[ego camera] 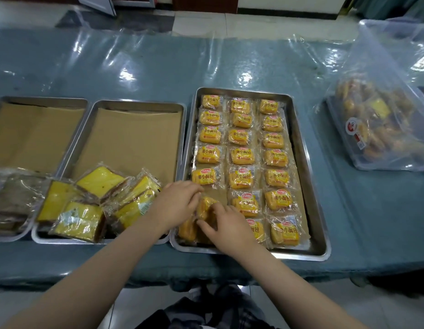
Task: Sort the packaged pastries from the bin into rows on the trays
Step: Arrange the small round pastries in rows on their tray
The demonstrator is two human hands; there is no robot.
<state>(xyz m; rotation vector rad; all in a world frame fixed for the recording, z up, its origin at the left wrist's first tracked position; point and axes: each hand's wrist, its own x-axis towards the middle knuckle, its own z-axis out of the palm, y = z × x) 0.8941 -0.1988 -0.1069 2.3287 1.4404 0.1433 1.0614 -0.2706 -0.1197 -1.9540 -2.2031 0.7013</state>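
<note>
On the desk [230, 67], left hand [176, 201] and right hand [226, 225] both grasp one wrapped pastry [206, 206] at 7 o'clock of the right tray [310, 186].

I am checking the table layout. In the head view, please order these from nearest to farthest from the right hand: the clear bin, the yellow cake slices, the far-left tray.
From the right hand:
1. Yellow cake slices, just to its left, in the middle tray.
2. Far-left tray, beyond the slices, at the left edge.
3. Clear bin, far right and further back on the table.
</note>
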